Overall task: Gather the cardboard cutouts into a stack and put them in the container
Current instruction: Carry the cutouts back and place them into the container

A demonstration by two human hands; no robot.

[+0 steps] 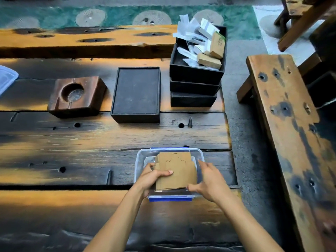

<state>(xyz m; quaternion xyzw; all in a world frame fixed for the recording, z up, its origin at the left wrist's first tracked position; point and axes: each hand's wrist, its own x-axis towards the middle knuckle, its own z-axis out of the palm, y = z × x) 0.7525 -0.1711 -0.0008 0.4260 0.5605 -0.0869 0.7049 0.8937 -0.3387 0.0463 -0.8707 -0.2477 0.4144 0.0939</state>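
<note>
Head view, starting nearest me: both of my forearms reach out over the near edge of the dark wooden table (72, 142). My left hand (151, 178) is curled around the left side of the stack of cardboard cutouts (177, 170), thumb lying across the top sheet and fingers tucked beneath. My right hand (207, 180) sits at the stack's right side with fingers spread loosely; it is motion-blurred, and I cannot tell whether it grips the cardboard or only touches the tub's rim. The stack lies tilted inside the clear plastic container (141, 159), which has blue clips and rests near the table's right edge, toward the near side. A curved pencil outline shows on the top sheet.

Further out, mid-table, a shallow black tray (136, 91) sits beside a wooden block with a round hollow (76, 95) to its left. At the far right corner, stacked black boxes (194, 88) hold papers and small brown cartons. A translucent lid (6, 77) pokes in at the left edge. A wooden bench (283, 124) stands off the table's right side.
</note>
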